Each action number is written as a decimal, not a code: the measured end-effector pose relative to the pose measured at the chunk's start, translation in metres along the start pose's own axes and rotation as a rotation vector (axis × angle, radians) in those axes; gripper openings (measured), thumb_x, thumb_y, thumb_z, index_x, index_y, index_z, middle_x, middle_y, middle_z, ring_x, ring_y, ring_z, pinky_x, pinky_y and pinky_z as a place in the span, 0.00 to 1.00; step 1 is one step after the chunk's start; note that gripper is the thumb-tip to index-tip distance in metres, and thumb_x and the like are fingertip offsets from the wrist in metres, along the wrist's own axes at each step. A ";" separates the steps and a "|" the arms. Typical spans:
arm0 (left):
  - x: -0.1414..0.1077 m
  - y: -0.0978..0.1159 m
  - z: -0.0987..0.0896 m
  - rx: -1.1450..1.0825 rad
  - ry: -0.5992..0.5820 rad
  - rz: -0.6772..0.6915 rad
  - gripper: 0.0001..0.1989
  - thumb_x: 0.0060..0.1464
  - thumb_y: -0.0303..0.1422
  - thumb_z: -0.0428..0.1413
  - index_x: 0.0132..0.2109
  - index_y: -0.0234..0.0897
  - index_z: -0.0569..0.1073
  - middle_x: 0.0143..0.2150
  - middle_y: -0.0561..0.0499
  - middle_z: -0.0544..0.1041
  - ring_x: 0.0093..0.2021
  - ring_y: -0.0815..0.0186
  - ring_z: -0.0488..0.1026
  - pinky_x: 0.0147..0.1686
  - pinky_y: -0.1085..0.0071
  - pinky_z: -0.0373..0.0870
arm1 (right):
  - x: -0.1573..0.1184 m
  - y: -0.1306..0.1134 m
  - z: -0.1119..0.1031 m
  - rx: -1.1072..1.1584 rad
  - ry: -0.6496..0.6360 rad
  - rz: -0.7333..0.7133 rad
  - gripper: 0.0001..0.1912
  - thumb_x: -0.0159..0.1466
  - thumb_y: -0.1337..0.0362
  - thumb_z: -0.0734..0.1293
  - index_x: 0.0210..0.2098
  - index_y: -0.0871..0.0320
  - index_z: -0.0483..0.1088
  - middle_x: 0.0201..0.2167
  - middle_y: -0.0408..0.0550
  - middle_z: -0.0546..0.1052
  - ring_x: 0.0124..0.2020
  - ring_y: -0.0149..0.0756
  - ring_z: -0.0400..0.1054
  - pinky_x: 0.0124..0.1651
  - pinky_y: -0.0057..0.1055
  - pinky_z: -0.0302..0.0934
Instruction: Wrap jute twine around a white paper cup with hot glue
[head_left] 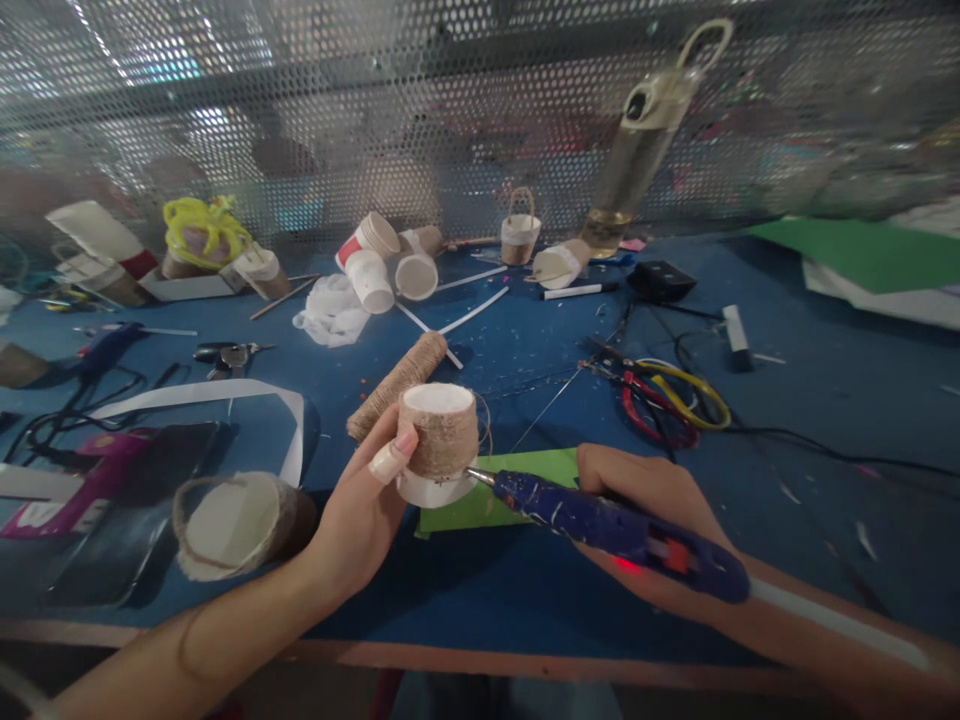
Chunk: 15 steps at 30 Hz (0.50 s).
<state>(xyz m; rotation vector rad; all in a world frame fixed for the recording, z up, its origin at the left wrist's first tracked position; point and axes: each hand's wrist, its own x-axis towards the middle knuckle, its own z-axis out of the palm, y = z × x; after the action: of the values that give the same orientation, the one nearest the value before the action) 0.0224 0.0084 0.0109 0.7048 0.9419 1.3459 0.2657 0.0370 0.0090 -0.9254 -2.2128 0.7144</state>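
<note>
My left hand [367, 500] grips a small white paper cup [441, 440], its wall mostly wound with brown twine and a bare white band left at the lower end. A wrap of tape or bandage circles the thumb. In my right hand [645, 490] is a dark blue hot glue gun [592, 515] with a red light glowing under its body and a glue stick out the back. Its metal nozzle meets the cup at the lower edge of the twine. Behind the cup lies a spool of twine [397, 385], and a green paper sheet [517, 480] is underneath.
A twine-handled cup [232, 525] and a pink glue gun [112, 470] sit at left near a dark phone-like slab [142, 530]. Scissors [660, 400] and cables lie at right. Several cups and a tall bottle [637, 150] stand along the perforated metal panel [465, 120].
</note>
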 end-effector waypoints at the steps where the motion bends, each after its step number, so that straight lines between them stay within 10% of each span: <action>1: 0.001 0.000 0.000 -0.004 -0.003 0.004 0.19 0.61 0.40 0.56 0.56 0.42 0.76 0.57 0.47 0.78 0.61 0.51 0.69 0.59 0.58 0.67 | 0.000 0.000 0.000 0.009 0.003 0.015 0.13 0.55 0.71 0.65 0.25 0.54 0.53 0.21 0.35 0.61 0.20 0.25 0.54 0.24 0.27 0.47; 15: 0.003 0.005 0.006 -0.079 0.041 -0.012 0.17 0.58 0.41 0.58 0.52 0.42 0.79 0.49 0.49 0.82 0.56 0.54 0.74 0.58 0.59 0.69 | 0.002 -0.001 -0.004 0.152 0.046 0.146 0.14 0.56 0.74 0.64 0.24 0.54 0.54 0.20 0.36 0.59 0.20 0.27 0.54 0.23 0.28 0.47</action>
<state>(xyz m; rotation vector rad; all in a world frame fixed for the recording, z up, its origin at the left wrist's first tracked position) 0.0253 0.0121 0.0172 0.6126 0.9196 1.3835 0.2671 0.0392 0.0132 -1.0221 -2.0352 0.9061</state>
